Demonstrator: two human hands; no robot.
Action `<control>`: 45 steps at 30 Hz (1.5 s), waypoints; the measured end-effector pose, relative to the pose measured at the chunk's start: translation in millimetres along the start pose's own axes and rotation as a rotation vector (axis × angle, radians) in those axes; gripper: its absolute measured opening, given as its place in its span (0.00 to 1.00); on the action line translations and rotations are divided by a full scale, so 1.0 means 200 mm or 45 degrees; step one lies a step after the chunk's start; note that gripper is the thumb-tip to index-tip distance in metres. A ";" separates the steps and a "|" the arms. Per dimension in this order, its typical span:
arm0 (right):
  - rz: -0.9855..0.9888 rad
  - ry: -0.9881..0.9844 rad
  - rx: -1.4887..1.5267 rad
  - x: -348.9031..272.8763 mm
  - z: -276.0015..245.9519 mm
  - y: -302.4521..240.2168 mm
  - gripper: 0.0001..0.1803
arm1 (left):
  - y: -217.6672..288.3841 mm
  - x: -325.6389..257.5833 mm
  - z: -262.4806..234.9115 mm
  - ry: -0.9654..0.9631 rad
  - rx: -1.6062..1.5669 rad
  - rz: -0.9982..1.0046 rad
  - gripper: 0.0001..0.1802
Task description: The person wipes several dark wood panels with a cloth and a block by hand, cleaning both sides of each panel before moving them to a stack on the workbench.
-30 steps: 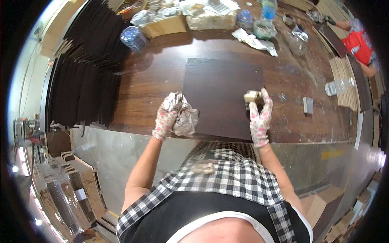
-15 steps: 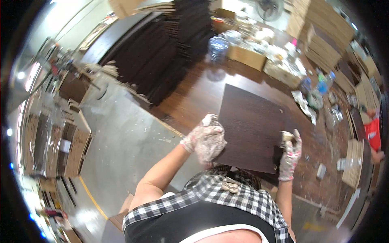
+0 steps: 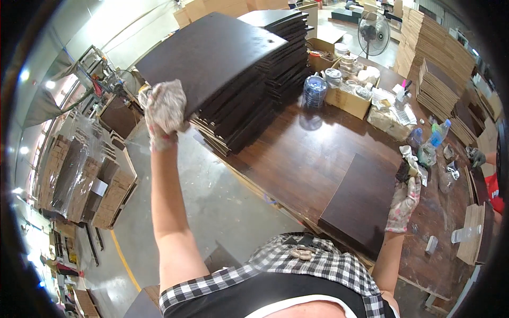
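My left hand (image 3: pixel 165 130), in a pale patterned glove, is stretched out to the near left corner of a stack of dark brown panels (image 3: pixel 212 50). Its fingers are closed around what looks like a crumpled greyish rag (image 3: pixel 168 103), beside the top panel's edge. A single dark rectangular panel (image 3: pixel 355 199) lies flat at the table's front edge. By that panel's right side my right hand (image 3: pixel 404 204), gloved alike, grips a small dark block (image 3: pixel 403 170), and its fingers partly hide the block. Pale crumpled paper (image 3: pixel 411 155) lies just beyond the block.
On the brown table (image 3: pixel 281 143) stand a large blue-tinted water jug (image 3: pixel 315 91) and a carton (image 3: pixel 347 102) of containers. Plastic bottles (image 3: pixel 437 137) lie to the right. A fan (image 3: pixel 374 33) stands behind. Another person's gloved hand (image 3: pixel 475 156) shows at far right.
My left hand has moved from the single panel far left and forward to the stack. The panel now lies lower right in view, my right hand still beside it. The view has shifted.
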State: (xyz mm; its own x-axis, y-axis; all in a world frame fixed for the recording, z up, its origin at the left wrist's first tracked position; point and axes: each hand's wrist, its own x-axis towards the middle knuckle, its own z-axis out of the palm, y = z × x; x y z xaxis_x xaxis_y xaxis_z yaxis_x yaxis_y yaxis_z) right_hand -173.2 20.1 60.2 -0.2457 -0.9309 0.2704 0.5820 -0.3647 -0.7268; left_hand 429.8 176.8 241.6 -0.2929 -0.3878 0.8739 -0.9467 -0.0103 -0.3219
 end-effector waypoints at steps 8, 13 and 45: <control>0.107 0.026 -0.125 -0.06 -0.08 0.13 0.20 | -0.47 0.03 0.16 -0.557 0.109 -0.378 0.17; 0.159 0.084 -0.393 -0.12 -0.18 0.17 0.19 | -0.64 -0.15 0.01 -0.380 -0.803 -1.117 0.20; -0.409 -1.636 -1.790 0.69 0.26 0.69 0.12 | 1.20 -0.80 0.31 -0.665 -1.035 -1.498 0.20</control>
State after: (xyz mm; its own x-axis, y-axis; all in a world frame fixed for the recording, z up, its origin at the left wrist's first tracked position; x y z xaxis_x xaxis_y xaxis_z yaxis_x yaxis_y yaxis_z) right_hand -86.6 -159.0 29.9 0.8107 -0.5376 0.2317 -0.4681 -0.8330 -0.2949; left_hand 257.8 179.0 2.5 0.5704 -0.7956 0.2040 -0.4668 -0.1097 0.8775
